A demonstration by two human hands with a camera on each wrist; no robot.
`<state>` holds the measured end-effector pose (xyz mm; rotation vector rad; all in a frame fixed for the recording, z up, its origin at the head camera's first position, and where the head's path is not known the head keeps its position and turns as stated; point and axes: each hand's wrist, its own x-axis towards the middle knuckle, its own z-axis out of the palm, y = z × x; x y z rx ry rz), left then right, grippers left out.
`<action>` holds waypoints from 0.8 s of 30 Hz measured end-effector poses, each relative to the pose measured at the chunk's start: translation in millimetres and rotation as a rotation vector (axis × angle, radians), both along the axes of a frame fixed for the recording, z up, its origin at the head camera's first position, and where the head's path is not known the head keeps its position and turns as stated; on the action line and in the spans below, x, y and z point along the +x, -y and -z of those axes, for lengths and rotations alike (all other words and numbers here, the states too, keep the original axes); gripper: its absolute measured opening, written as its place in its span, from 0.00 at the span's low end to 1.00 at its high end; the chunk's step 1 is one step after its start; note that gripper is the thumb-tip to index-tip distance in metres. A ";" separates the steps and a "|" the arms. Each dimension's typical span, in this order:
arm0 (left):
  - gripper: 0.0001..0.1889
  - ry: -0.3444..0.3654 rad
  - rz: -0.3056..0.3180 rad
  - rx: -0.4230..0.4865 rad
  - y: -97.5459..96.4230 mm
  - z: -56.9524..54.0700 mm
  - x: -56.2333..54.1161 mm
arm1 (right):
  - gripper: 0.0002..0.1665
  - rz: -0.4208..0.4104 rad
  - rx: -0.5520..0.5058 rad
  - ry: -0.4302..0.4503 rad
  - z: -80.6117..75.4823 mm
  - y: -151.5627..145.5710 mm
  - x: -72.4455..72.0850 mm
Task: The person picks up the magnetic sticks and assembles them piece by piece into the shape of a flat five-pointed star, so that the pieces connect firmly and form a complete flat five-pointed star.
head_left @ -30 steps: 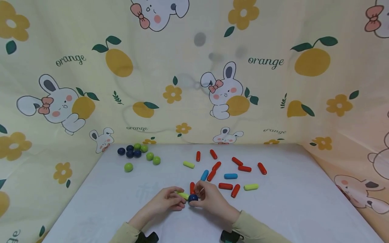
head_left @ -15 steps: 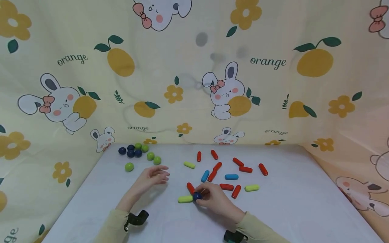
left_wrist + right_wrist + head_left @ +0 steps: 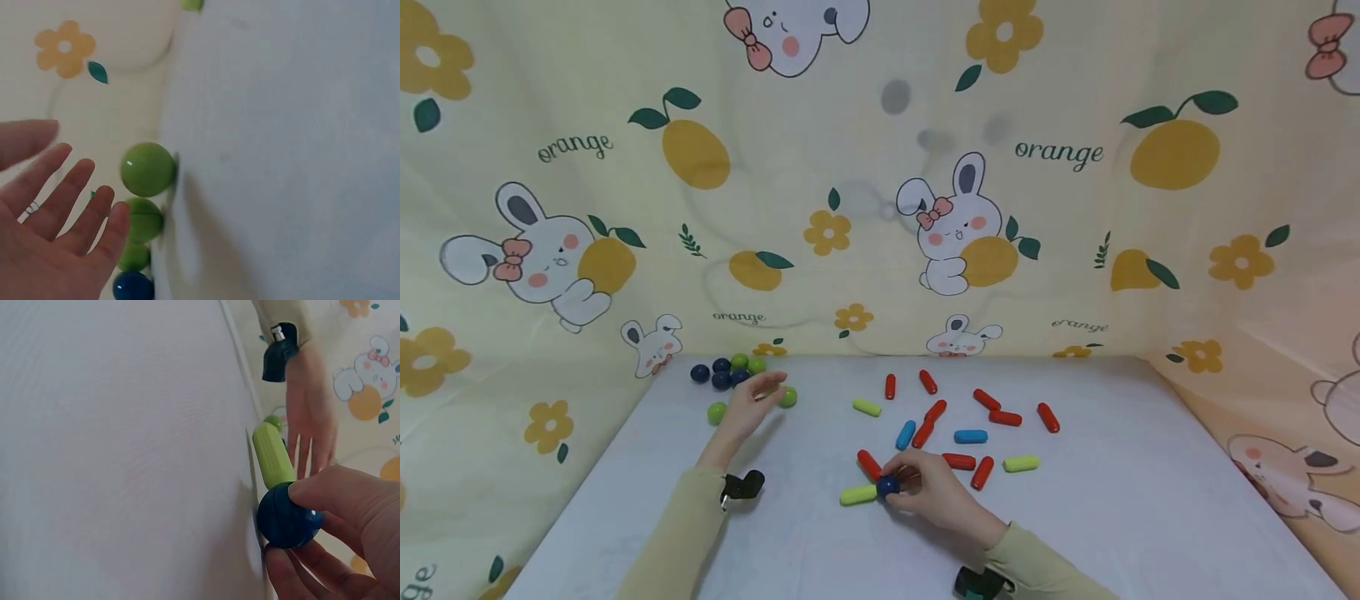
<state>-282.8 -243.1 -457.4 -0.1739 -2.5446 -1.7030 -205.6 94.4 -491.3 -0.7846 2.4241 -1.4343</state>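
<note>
My right hand (image 3: 936,492) pinches a dark blue ball (image 3: 286,515) between thumb and fingers, low over the table. A light green rod (image 3: 858,496) joins or touches the ball's left side, and a red rod (image 3: 869,465) meets it from the upper left. My left hand (image 3: 751,408) reaches over the group of balls at the back left, holding nothing. Its fingers (image 3: 80,181) are extended, as the left wrist view shows, beside several green balls (image 3: 148,169) and a blue ball (image 3: 133,286). From the head view the hand covers part of that group.
Several red rods (image 3: 1004,418), two blue rods (image 3: 971,436) and two other light green rods (image 3: 1021,463) lie scattered at the centre and right of the white table (image 3: 1120,517). A printed curtain (image 3: 850,167) stands behind the table.
My left hand has let go of the light green rod and moved away to the balls at the back left. My right hand keeps its pinch on the blue ball; the red rod now slants.
</note>
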 end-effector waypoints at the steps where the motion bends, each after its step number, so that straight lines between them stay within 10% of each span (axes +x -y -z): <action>1: 0.20 -0.002 0.003 -0.018 0.9 2.4 -2.6 | 0.18 -0.003 -0.004 0.001 0.0 -0.3 -0.4; 12: 0.27 0.040 0.014 -0.099 3.4 19.0 -14.9 | 0.18 -0.006 -0.021 -0.004 -1.9 -0.7 -1.0; 24: 0.15 0.050 -0.065 -0.119 -16.5 25.9 -2.2 | 0.16 -0.016 -0.023 -0.003 -4.7 -1.8 -0.3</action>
